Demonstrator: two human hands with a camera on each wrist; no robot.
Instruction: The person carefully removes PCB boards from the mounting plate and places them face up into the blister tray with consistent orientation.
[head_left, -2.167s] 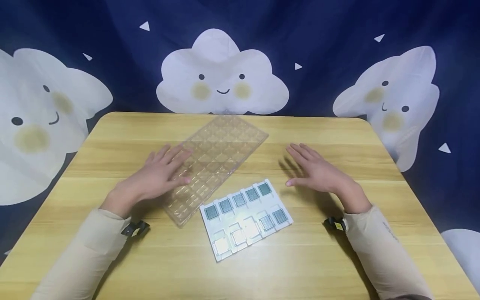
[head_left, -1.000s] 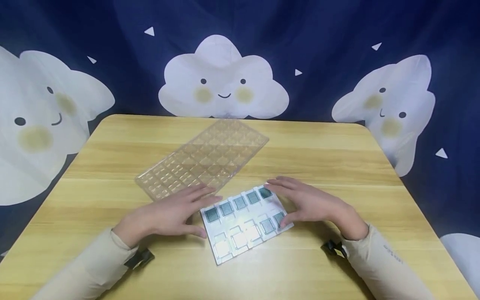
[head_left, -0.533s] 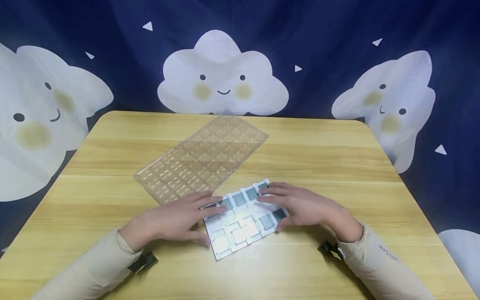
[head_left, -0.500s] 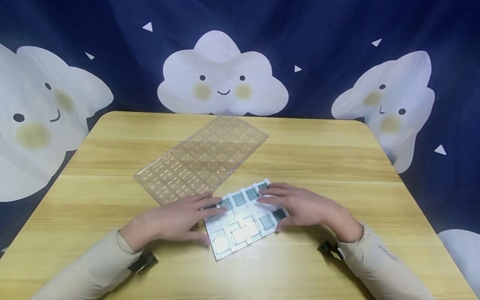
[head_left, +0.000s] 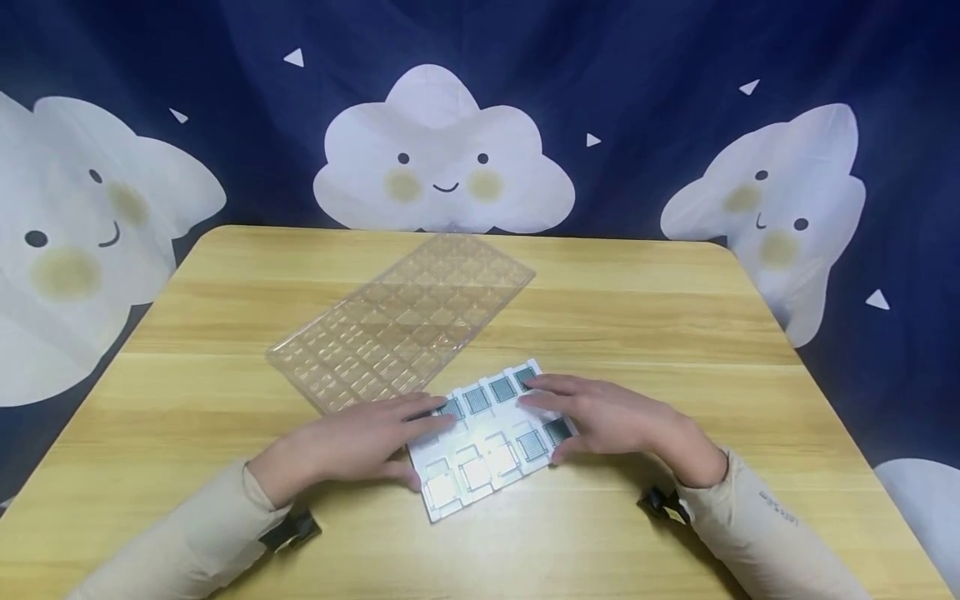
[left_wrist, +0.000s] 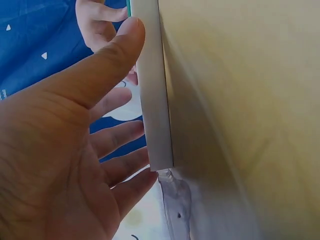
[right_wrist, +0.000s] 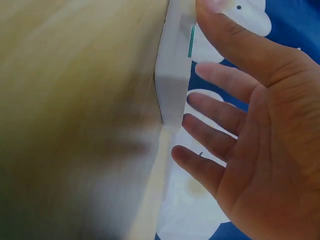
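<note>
A white tray (head_left: 474, 432) holding several green square chips (head_left: 476, 400) lies slanted on the table between my hands. My left hand (head_left: 352, 442) rests over its left end; the fingers lie over the upper corner and the thumb touches the near left side. The left wrist view shows that thumb against the tray's white side wall (left_wrist: 154, 100). Over the right end is my right hand (head_left: 622, 417), fingers spread and loosely bent, thumb at the near right corner. Some chips beneath both hands are hidden.
Behind the white tray a large clear plastic tray (head_left: 405, 317) with many square pockets lies diagonally, reaching the table's far edge. The wooden table (head_left: 637, 308) ends at a dark blue cloth (head_left: 630, 67) printed with white clouds.
Both hands have come down from above the table, inward and toward me, onto the ends of the white tray. In the last half second they have barely moved. The trays have stayed in place.
</note>
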